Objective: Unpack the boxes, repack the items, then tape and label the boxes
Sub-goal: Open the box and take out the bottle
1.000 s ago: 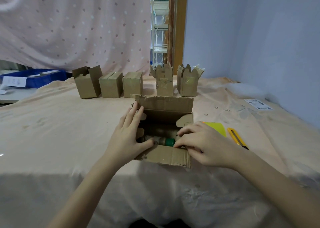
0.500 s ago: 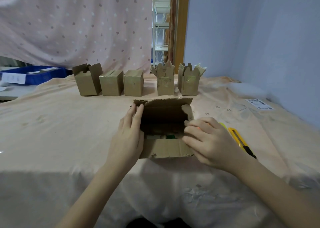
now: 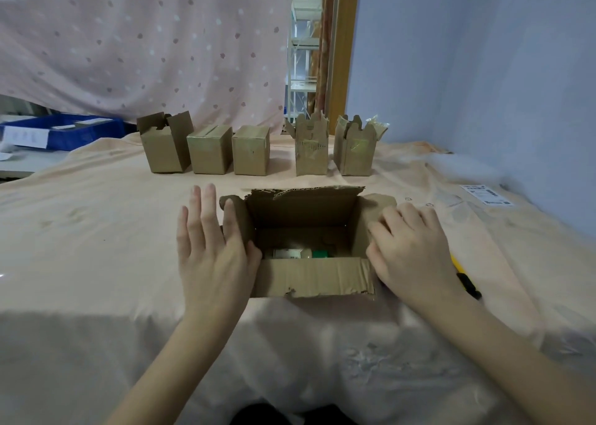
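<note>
An open cardboard box (image 3: 314, 278) stands on the cloth-covered table in front of me. Inside it lies a bottle with a green cap (image 3: 301, 253), mostly hidden by the front wall. My left hand (image 3: 211, 247) lies flat with straight fingers against the box's left flap, pushing it outward. My right hand (image 3: 411, 247) presses the right flap down and outward, its fingers slightly bent over the cardboard.
Several small cardboard boxes (image 3: 251, 150) stand in a row at the back, some with raised flaps. A yellow utility knife (image 3: 466, 279) lies right of my right hand. A shipping label (image 3: 487, 194) lies at far right. A blue bin (image 3: 64, 131) sits at back left.
The box has been set upright and its side flaps spread apart. My hands moved from the box's front edge out to the left and right flaps.
</note>
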A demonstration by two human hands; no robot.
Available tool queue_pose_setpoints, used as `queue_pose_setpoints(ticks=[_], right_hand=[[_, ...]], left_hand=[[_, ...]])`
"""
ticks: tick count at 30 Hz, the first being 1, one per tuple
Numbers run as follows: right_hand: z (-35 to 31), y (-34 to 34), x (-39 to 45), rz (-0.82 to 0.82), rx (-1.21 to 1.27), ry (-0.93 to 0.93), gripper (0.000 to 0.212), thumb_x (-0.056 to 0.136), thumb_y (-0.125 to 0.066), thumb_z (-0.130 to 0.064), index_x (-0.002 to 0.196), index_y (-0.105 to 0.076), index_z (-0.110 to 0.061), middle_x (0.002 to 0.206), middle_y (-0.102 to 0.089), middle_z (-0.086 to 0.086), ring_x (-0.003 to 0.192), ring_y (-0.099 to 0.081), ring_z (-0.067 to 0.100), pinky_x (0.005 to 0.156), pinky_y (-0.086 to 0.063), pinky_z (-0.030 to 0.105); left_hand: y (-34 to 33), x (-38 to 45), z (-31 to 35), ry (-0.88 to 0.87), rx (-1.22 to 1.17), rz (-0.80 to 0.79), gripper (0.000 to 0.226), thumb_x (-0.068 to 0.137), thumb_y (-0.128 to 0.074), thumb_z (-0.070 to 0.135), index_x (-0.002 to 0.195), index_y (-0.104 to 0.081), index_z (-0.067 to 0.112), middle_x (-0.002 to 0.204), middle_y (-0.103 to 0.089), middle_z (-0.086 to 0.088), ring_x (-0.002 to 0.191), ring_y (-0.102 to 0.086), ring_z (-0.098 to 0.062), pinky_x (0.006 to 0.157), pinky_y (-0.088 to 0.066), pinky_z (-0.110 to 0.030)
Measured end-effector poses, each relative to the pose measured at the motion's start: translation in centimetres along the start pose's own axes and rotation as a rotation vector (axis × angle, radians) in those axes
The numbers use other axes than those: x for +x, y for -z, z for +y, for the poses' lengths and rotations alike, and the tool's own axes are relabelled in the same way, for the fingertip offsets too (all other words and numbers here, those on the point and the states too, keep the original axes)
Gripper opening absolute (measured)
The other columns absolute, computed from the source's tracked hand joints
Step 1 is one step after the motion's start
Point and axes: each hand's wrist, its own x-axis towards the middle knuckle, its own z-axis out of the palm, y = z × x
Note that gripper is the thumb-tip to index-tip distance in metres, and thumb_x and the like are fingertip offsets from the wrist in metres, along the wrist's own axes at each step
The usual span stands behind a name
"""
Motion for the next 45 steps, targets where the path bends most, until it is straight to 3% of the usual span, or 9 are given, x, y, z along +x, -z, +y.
queue_pose_setpoints(ticks=[5, 11, 16, 23, 26, 33, 36, 41, 45], right_hand=[[-0.6, -0.3, 0.4, -0.094, 0.134, 0.081, 0.041, 0.077, -0.037, -0.015, 0.100, -0.071, -0.006, 0.102, -0.065, 0.014, 0.099, -0.055, 0.029, 0.080, -0.041, 0.035], [-1.4, 0.5, 1.1, -0.220, 0.097, -0.036, 0.050, 0.078, -0.038, -0.022, 0.117, -0.066, -0.006, 0.106, -0.065, 0.014, 0.095, -0.062, 0.031, 0.076, -0.043, 0.038], [-1.4, 0.2, 1.1, -0.228, 0.084, -0.043, 0.057, 0.069, -0.071, -0.016, 0.123, -0.061, -0.003, 0.104, -0.064, 0.016, 0.089, -0.061, 0.032, 0.071, -0.047, 0.039], [-1.7, 0.3, 1.7, -0.235, -0.002, -0.050, 0.066, 0.071, -0.064, -0.019, 0.132, -0.051, 0.003, 0.095, -0.058, 0.018, 0.081, -0.055, 0.033, 0.064, -0.045, 0.041], [-1.9, 0.3, 2.1, -0.257, -0.035, -0.047, 0.066, 0.069, -0.067, -0.019, 0.129, -0.054, 0.004, 0.092, -0.058, 0.018, 0.079, -0.054, 0.033, 0.063, -0.043, 0.040], [-3.3, 1.2, 3.3, -0.188, 0.063, 0.108, 0.022, 0.061, -0.072, -0.005, 0.076, -0.057, -0.007, 0.072, -0.047, 0.011, 0.064, -0.046, 0.028, 0.056, -0.028, 0.033], [-4.3, 1.3, 4.2, -0.313, 0.191, 0.243, 0.027, 0.056, -0.079, -0.013, 0.063, -0.053, -0.011, 0.064, -0.050, 0.009, 0.057, -0.050, 0.026, 0.051, -0.027, 0.030], [-6.7, 0.7, 5.9, -0.659, 0.083, 0.344, 0.024, 0.095, -0.051, -0.020, 0.118, -0.055, -0.013, 0.108, -0.056, 0.010, 0.097, -0.055, 0.025, 0.067, -0.035, 0.033], [-7.5, -0.6, 8.0, -0.853, 0.325, 0.300, 0.024, 0.096, -0.047, -0.028, 0.115, -0.055, -0.015, 0.098, -0.055, 0.003, 0.090, -0.056, 0.022, 0.065, -0.041, 0.032]], left_hand=[[-0.1, -0.6, 0.7, -0.116, 0.194, 0.010, 0.044, 0.089, -0.048, 0.003, 0.128, -0.044, -0.017, 0.132, -0.038, -0.028, 0.128, -0.033, -0.041, 0.116, -0.016, -0.045], [0.6, -1.4, 1.4, -0.181, 0.287, -0.144, 0.063, 0.092, 0.010, -0.003, 0.110, -0.050, -0.014, 0.108, -0.050, -0.029, 0.094, -0.038, -0.037, 0.088, -0.032, -0.042], [-0.2, -1.1, 0.3, -0.214, 0.171, -0.156, 0.047, 0.088, -0.021, -0.003, 0.119, -0.054, -0.016, 0.126, -0.049, -0.035, 0.118, -0.046, -0.047, 0.092, -0.046, -0.049], [1.0, -0.5, -0.1, -0.245, 0.142, -0.186, 0.069, 0.081, -0.032, 0.023, 0.142, -0.033, -0.009, 0.149, -0.033, -0.023, 0.114, -0.044, -0.037, 0.088, -0.034, -0.043], [1.0, 0.2, 0.0, -0.301, 0.159, -0.171, 0.073, 0.078, -0.030, 0.029, 0.143, -0.035, -0.004, 0.149, -0.033, -0.024, 0.129, -0.039, -0.038, 0.102, -0.028, -0.045], [0.2, 0.3, -0.7, -0.365, 0.103, -0.215, 0.070, 0.081, -0.029, 0.031, 0.141, -0.040, -0.004, 0.149, -0.030, -0.029, 0.138, -0.031, -0.042, 0.111, -0.021, -0.050], [0.1, 0.3, -0.6, -0.352, 0.080, -0.207, 0.068, 0.081, -0.031, 0.029, 0.140, -0.041, -0.003, 0.149, -0.030, -0.029, 0.137, -0.032, -0.043, 0.110, -0.023, -0.050], [-0.1, 0.5, -0.6, -0.345, 0.065, -0.208, 0.068, 0.081, -0.034, 0.030, 0.139, -0.043, -0.003, 0.148, -0.031, -0.029, 0.136, -0.035, -0.042, 0.110, -0.023, -0.050], [-0.2, 0.4, -0.7, -0.345, 0.050, -0.197, 0.066, 0.083, -0.035, 0.032, 0.138, -0.044, -0.003, 0.148, -0.032, -0.028, 0.136, -0.035, -0.042, 0.110, -0.023, -0.049]])
